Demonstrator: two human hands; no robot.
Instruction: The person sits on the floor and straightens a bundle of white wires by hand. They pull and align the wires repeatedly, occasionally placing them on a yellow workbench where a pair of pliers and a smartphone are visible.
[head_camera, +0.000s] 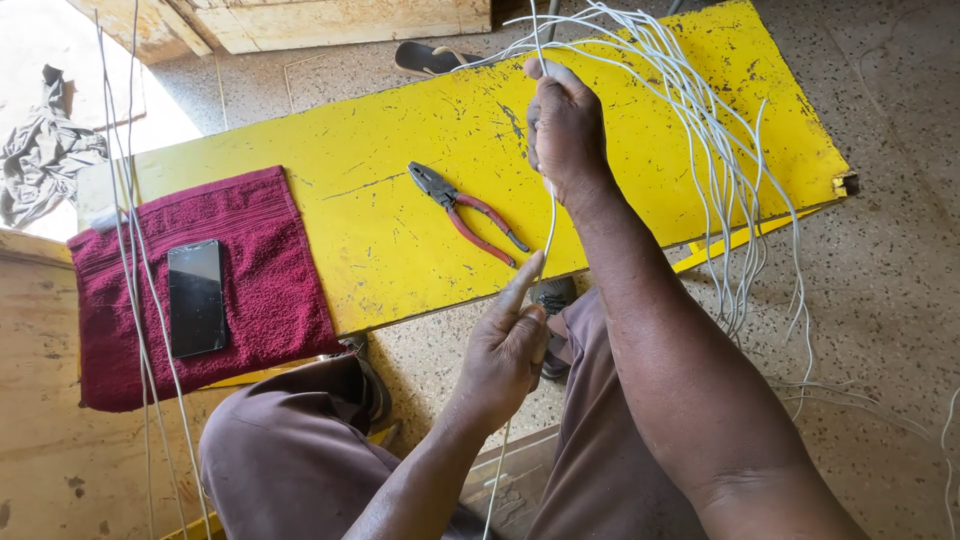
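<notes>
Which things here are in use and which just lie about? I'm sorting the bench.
In use: white wire, held by right hand and left hand; wire bundle.
Lying about: pliers, phone, red towel, sandal, grey cloth.

A big yellow board (420, 130) lies low over a speckled stone floor (890, 280) (its paint is scratched and chipped). Pale wooden planks (330, 20) lie at the top. Bright sunlight falls on the ground (40, 40) at the top left, where a grey cloth (40, 150) lies crumpled.
</notes>
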